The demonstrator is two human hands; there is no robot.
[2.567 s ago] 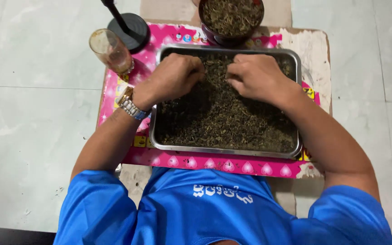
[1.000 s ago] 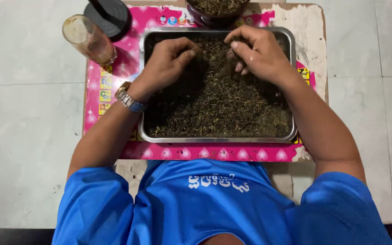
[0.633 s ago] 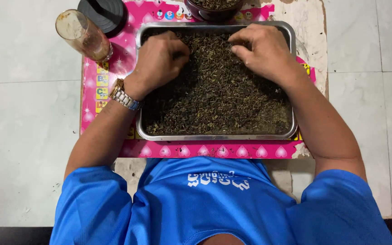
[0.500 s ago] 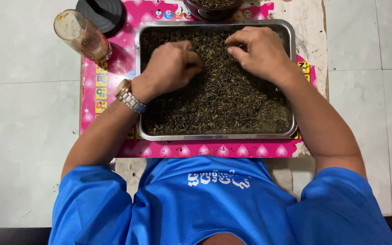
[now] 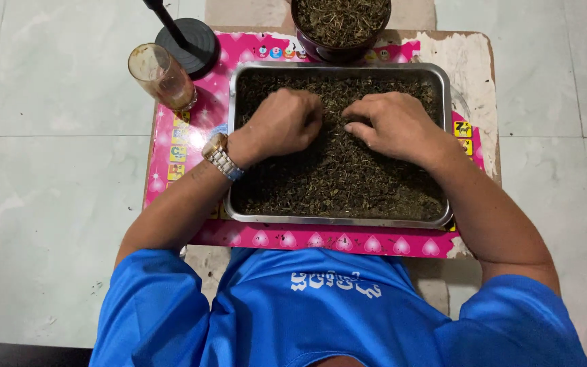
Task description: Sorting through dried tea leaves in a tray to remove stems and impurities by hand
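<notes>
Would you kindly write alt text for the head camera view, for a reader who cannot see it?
Seen from above, a person's left hand and right hand, both curled, press into dark dried leaves filling a steel tray on a pink mat. A glass tumbler stands left of the tray; a leaf-filled bowl stands beyond it.

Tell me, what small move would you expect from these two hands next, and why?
Probably drawing the left hand and right hand apart through the dried leaves, since both rest curled, close together, on the heap in the metal tray.
</notes>
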